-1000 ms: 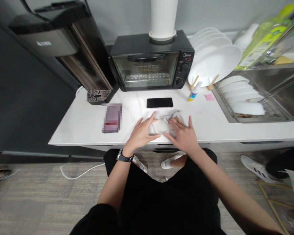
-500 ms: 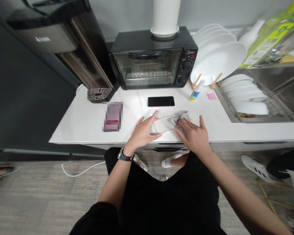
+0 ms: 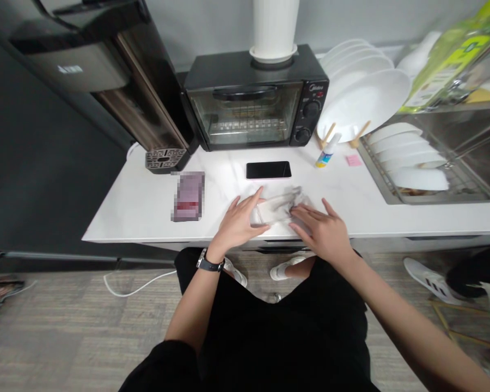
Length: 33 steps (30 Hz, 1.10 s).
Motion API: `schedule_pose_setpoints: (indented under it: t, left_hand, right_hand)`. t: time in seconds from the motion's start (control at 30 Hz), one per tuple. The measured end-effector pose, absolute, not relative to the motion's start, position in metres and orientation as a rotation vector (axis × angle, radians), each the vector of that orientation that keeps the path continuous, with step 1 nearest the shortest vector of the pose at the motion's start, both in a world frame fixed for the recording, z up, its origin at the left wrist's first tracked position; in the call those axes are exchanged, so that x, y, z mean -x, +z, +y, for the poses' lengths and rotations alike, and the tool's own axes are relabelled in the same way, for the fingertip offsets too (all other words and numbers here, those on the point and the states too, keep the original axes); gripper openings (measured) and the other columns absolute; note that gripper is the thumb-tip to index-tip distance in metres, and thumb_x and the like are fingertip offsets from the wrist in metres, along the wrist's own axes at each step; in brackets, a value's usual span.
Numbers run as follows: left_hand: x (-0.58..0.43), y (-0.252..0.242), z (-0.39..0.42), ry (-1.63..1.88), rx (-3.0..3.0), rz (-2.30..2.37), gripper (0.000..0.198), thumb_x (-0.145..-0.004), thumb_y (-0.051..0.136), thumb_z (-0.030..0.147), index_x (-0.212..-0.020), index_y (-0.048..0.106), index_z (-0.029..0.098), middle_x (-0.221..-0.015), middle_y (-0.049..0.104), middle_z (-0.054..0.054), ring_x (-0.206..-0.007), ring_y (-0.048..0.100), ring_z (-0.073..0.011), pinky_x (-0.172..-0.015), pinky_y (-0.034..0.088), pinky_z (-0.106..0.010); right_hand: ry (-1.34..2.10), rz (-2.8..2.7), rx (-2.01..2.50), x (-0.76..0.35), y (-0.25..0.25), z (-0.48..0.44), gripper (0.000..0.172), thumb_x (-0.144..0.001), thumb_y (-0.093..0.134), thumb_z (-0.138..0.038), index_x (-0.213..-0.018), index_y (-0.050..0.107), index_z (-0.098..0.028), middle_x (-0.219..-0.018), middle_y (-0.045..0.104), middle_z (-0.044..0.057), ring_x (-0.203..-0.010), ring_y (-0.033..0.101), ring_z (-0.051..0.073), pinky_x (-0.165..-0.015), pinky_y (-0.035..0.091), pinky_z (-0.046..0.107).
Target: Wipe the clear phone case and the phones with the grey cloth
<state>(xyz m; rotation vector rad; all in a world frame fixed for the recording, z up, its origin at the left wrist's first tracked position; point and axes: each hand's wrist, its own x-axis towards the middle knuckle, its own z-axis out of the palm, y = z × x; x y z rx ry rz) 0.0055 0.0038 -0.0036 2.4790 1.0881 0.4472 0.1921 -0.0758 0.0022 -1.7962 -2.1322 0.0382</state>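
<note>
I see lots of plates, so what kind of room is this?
Probably a kitchen: a toaster oven sits on the counter, and white plates stand on edge beside a sink.

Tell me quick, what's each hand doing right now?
Left hand: grips one end of the clear case.
Right hand: open, fingers flat against the case's other end.

- A clear case [image 3: 269,211], flat and oblong, perhaps a phone cover, is lying lengthwise near the front edge of the white counter [image 3: 147,207], its left end sitting within the left hand [image 3: 239,224].
- A crumpled greyish cloth [image 3: 293,195] is resting at the case's right end, touching it.
</note>
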Motion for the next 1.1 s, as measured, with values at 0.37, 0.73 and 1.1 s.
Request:
schedule_pose_setpoints:
  t: [0.37,0.73,1.1]
  left_hand:
    - [-0.006,-0.002,0.002,0.414,-2.509,1.091,0.077,-0.062,0.048,0.035,-0.12,-0.002,0.024,-0.112,0.038,-0.002,-0.105,0.032,-0.0151,-0.095,0.008,-0.033]
    - [-0.007,-0.005,0.002,0.476,-2.499,1.077,0.079,-0.061,0.047,0.038,-0.119,-0.005,0.026,-0.113,0.038,0.002,-0.107,0.029,-0.0125,-0.095,0.008,-0.033]
    - [-0.008,-0.005,0.001,0.433,-2.516,1.092,0.079,-0.062,0.048,0.034,-0.12,-0.006,0.024,-0.113,0.038,0.0,-0.107,0.03,-0.0145,-0.094,0.008,-0.034]
  right_hand:
    - [0.185,-2.234,1.511,-0.142,0.003,-0.067,0.045,-0.07,0.035,-0.045,-0.106,0.039,-0.017,-0.106,0.046,0.005,-0.106,0.03,0.018,-0.092,0.012,0.039]
    - [0.021,-2.05,1.79,-0.171,-0.002,-0.061,0.044,-0.073,0.034,-0.04,-0.106,0.037,-0.013,-0.108,0.043,0.009,-0.106,0.029,0.019,-0.092,0.013,0.038]
    - [0.111,-2.06,1.783,-0.18,-0.003,-0.08,0.031,-0.078,0.028,-0.032,-0.102,0.042,-0.018,-0.104,0.048,0.003,-0.103,0.034,0.014,-0.093,0.011,0.035]
